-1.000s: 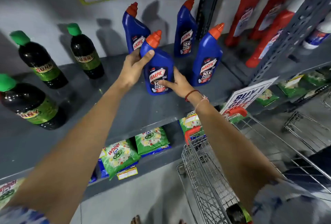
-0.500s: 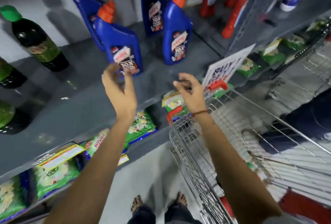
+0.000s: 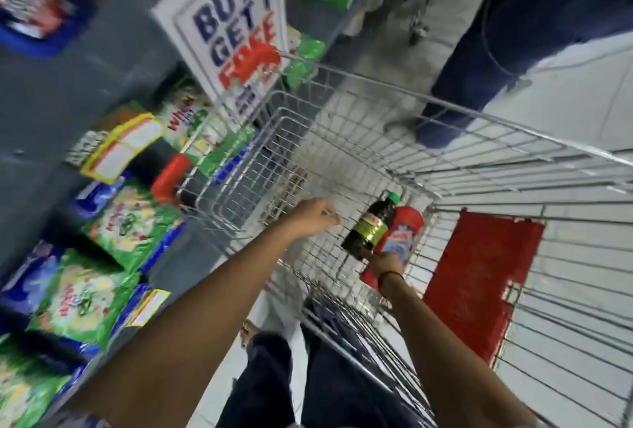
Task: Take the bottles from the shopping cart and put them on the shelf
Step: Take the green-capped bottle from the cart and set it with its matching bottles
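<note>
I look down into a wire shopping cart [image 3: 479,112]. Two bottles lie together in its near corner: a dark bottle with a green cap [image 3: 370,227] and a red bottle [image 3: 404,232]. My right hand [image 3: 383,265] is inside the cart at their lower ends, touching the dark bottle's base. Whether its fingers have closed is hidden. My left hand [image 3: 313,217] hovers over the cart's left side with loosely curled fingers and holds nothing. The grey shelf [image 3: 51,92] is at the left. The blue bottles on it are out of view.
A "BUY 1 GET 1 FREE" sign [image 3: 233,27] juts from the shelf edge over the cart's far corner. Green detergent packs [image 3: 130,222] fill the lower shelves. A red flap [image 3: 479,284] hangs on the cart's near side. Another person's dark-trousered legs [image 3: 513,34] stand beyond the cart.
Both hands left the blue bottle standing on the shelf and came down. My view swung from the shelf into the cart, and my right hand reached the bottles there.
</note>
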Demonstrator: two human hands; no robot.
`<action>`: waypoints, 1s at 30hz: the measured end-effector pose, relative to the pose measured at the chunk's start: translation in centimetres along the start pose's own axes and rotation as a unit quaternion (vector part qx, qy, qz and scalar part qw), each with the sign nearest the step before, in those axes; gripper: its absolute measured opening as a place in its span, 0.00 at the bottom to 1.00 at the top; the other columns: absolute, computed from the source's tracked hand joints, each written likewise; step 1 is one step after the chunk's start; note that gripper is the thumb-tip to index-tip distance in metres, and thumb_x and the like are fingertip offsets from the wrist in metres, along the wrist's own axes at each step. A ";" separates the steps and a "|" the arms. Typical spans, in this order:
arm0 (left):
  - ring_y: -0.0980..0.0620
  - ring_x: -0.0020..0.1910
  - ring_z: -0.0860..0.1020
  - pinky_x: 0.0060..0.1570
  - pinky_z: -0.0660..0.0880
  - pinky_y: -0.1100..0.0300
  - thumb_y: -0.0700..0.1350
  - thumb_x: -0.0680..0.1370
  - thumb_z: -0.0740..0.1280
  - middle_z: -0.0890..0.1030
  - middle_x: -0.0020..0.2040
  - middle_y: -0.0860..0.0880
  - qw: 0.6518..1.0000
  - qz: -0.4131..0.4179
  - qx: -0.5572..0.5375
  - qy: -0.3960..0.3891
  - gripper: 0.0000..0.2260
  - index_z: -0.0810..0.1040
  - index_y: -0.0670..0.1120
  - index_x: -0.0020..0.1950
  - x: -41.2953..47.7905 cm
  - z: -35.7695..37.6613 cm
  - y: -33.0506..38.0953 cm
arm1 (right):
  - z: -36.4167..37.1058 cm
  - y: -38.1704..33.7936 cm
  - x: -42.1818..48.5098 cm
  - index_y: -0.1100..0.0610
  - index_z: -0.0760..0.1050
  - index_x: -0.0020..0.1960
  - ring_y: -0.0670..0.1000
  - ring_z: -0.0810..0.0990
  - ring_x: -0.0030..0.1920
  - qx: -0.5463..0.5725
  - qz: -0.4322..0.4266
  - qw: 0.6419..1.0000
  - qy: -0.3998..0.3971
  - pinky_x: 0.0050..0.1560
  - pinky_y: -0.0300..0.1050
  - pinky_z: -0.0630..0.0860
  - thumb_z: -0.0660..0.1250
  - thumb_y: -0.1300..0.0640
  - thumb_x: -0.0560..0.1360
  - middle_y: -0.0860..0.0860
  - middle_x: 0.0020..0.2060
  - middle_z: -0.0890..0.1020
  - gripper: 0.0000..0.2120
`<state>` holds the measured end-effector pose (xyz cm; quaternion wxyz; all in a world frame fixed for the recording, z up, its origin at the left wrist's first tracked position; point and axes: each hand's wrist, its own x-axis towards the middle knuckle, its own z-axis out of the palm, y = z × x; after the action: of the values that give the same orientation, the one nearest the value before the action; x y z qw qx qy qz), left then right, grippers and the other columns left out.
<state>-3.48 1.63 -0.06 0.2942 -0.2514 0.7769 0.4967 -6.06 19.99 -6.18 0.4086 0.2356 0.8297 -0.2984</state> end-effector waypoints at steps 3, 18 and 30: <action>0.49 0.49 0.76 0.49 0.71 0.58 0.49 0.76 0.64 0.76 0.53 0.48 0.999 -0.030 0.040 -0.006 0.14 0.75 0.43 0.58 4.8 2.8 -0.6 | 1.4 0.3 2.5 0.67 0.72 0.57 0.55 0.76 0.53 0.053 0.005 0.998 0.017 0.56 0.49 0.73 0.73 0.48 0.67 0.55 0.50 0.77 0.28; 0.41 0.59 0.74 0.58 0.69 0.50 0.51 0.80 0.53 0.76 0.60 0.37 0.972 -0.157 -0.170 -0.047 0.17 0.76 0.41 0.54 12.3 9.3 -2.9 | 4.2 2.4 6.4 0.62 0.70 0.58 0.52 0.77 0.47 0.190 -0.053 0.980 -0.026 0.46 0.42 0.74 0.76 0.55 0.65 0.58 0.52 0.80 0.26; 0.48 0.53 0.77 0.50 0.73 0.56 0.55 0.75 0.63 0.81 0.50 0.49 0.935 -0.047 -0.352 0.016 0.10 0.78 0.50 0.48 5.1 1.2 2.4 | -0.5 -1.6 -2.1 0.57 0.71 0.59 0.47 0.77 0.46 0.123 -0.244 0.956 -0.107 0.43 0.29 0.70 0.77 0.54 0.64 0.48 0.45 0.78 0.27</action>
<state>-8.48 3.11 -2.54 0.1977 -0.3826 0.5442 0.7200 -6.20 18.90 -3.67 0.3779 0.0412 0.7701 -0.5122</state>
